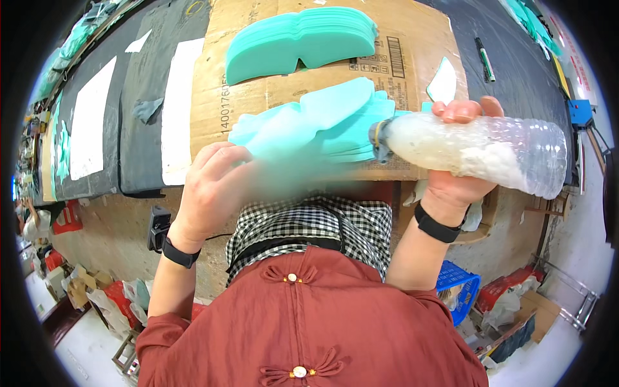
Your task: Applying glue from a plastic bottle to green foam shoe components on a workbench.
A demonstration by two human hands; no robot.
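Note:
My right hand [459, 187] is wrapped around a clear plastic bottle [509, 151] tipped on its side, with white material inside. The bottle's dark-wrapped neck points left and lies close to a loose, fanned pile of teal mask-shaped pieces [342, 126]. At the near edge of the cardboard, my left hand [216, 187] has its fingers bent around the edge of a teal piece [306, 171], which is smeared by motion. The left fingertips are blurred too. Beyond the loose pile sits a neat stack of teal mask-shaped pieces [296, 48], notched at the near side.
A cardboard sheet [200, 122] covers the middle of the dark table [138, 151]. White paper strips [93, 119] lie left, beside a dark scrap [148, 109]. At right are a white cutout [442, 80] and a marker pen [485, 61]. A blue basket [464, 297] stands below.

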